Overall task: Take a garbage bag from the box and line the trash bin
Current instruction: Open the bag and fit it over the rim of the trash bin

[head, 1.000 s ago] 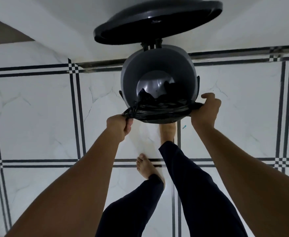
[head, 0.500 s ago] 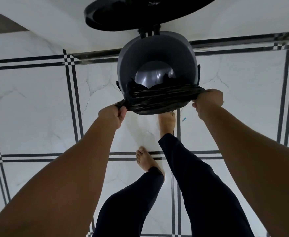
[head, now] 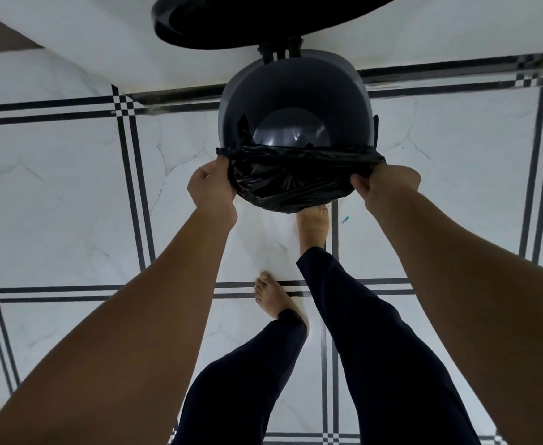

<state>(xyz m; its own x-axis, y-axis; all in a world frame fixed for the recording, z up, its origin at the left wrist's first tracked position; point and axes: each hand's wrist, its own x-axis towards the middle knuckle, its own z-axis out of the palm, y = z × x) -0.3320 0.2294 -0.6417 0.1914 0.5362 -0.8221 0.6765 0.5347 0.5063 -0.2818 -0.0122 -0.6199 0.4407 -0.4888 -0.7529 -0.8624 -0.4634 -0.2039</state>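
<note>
A grey round trash bin (head: 296, 88) stands on the floor by the wall, its black lid (head: 231, 24) swung up behind it. A black garbage bag (head: 289, 184) is folded over the bin's near rim and hangs down the outside. My left hand (head: 210, 184) grips the bag's edge at the bin's left side. My right hand (head: 384, 184) grips the bag's edge at the right side. Part of the bag lies inside the bin, and the far rim is bare. The bag box is out of sight.
White marble floor tiles (head: 55, 194) with black stripe borders surround the bin. My right foot (head: 313, 226) is at the bin's base, my left foot (head: 275, 297) behind it. A white wall (head: 87, 53) rises behind the bin. A small blue scrap (head: 345, 219) lies on the floor.
Both hands have pulled the bunched bag edge down over the bin's near rim, so the black film now covers more of the outside front. The view has shifted slightly forward.
</note>
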